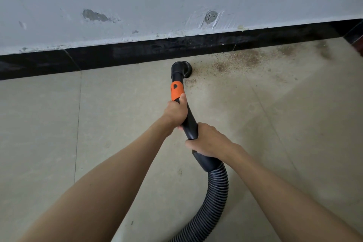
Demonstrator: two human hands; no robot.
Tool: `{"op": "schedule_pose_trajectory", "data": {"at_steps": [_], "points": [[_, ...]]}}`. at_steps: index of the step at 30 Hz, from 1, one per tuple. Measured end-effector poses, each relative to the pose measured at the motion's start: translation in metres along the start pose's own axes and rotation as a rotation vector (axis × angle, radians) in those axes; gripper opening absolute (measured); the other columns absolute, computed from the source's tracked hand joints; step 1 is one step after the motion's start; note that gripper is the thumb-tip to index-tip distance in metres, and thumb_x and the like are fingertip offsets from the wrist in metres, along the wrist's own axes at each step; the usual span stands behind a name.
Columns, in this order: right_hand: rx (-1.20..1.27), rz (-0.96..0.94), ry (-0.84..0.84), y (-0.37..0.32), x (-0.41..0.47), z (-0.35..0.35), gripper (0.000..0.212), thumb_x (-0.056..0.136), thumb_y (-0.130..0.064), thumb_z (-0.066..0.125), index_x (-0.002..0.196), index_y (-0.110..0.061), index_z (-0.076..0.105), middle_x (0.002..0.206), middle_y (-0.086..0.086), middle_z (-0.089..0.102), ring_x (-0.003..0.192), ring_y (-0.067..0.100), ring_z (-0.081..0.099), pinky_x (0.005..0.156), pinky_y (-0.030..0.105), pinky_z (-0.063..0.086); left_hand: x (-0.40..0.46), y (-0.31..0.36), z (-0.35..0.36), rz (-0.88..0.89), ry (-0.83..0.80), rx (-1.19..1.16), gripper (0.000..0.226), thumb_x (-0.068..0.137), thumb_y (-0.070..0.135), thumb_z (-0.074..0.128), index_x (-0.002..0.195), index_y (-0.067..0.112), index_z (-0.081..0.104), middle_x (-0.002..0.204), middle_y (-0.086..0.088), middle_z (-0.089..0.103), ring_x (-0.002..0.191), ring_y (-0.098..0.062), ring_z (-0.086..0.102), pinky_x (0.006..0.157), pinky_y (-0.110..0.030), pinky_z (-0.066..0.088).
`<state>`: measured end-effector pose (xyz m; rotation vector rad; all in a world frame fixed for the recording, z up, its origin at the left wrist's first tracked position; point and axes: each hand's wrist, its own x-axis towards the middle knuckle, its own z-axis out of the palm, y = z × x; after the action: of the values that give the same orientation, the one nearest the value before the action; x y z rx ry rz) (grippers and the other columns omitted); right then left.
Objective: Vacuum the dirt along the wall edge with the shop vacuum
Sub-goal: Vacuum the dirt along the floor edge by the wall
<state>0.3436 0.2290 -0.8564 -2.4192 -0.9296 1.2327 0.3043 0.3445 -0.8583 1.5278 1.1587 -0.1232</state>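
A black vacuum wand with an orange collar points toward the wall. Its round black nozzle rests on the floor close to the black baseboard. My left hand grips the wand just below the orange collar. Lower down, my right hand grips the wand where it meets the ribbed black hose. Brown dirt is scattered on the floor along the wall to the right of the nozzle.
A scuffed grey wall rises above the baseboard. The floor is pale tile with thin joints. The hose curves away to the bottom of the view. A dark corner piece stands at the far right.
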Motion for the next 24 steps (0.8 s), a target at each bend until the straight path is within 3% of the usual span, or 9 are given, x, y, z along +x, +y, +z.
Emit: {"op": "schedule_pose_trajectory", "data": {"at_steps": [6,10,15,24], "points": [[0.015,0.01,0.023,-0.005,0.025,-0.014,0.028,0.078,-0.026,0.061,0.1,-0.011,0.052,0.084,0.004,0.061,0.081,0.026,0.063,0.067,0.031,0.047,0.015,0.021,-0.003,0.011,0.006,0.03,0.05,0.1,0.047,0.019,0.11,0.005,0.043,0.08,-0.007,0.05,0.065,-0.016,0.049,0.053,-0.026,0.041],[0.028,0.004,0.032,-0.006,0.032,-0.02,0.029,0.077,-0.026,0.061,0.101,-0.011,0.054,0.084,0.005,0.062,0.081,0.026,0.064,0.073,0.035,0.052,0.021,0.028,-0.003,0.004,0.003,0.03,0.047,0.101,0.047,0.018,0.107,0.006,0.041,0.078,-0.006,0.049,0.066,-0.016,0.049,0.051,-0.024,0.041],[0.029,-0.019,0.003,-0.009,0.021,-0.01,0.034,0.077,-0.027,0.06,0.108,-0.013,0.055,0.084,0.002,0.062,0.08,0.024,0.064,0.071,0.034,0.051,0.014,0.017,-0.006,0.022,0.019,0.052,0.045,0.101,0.046,0.018,0.105,0.007,0.04,0.081,-0.006,0.05,0.065,-0.014,0.047,0.051,-0.023,0.038],[-0.144,-0.05,-0.056,-0.019,-0.028,0.021,0.029,0.086,-0.03,0.057,0.106,-0.012,0.046,0.091,0.003,0.058,0.08,0.024,0.058,0.067,0.03,0.043,-0.023,-0.036,-0.012,-0.041,0.07,-0.084,0.055,0.1,0.048,0.02,0.12,0.002,0.044,0.086,-0.008,0.053,0.069,-0.017,0.053,0.053,-0.027,0.043]]}}
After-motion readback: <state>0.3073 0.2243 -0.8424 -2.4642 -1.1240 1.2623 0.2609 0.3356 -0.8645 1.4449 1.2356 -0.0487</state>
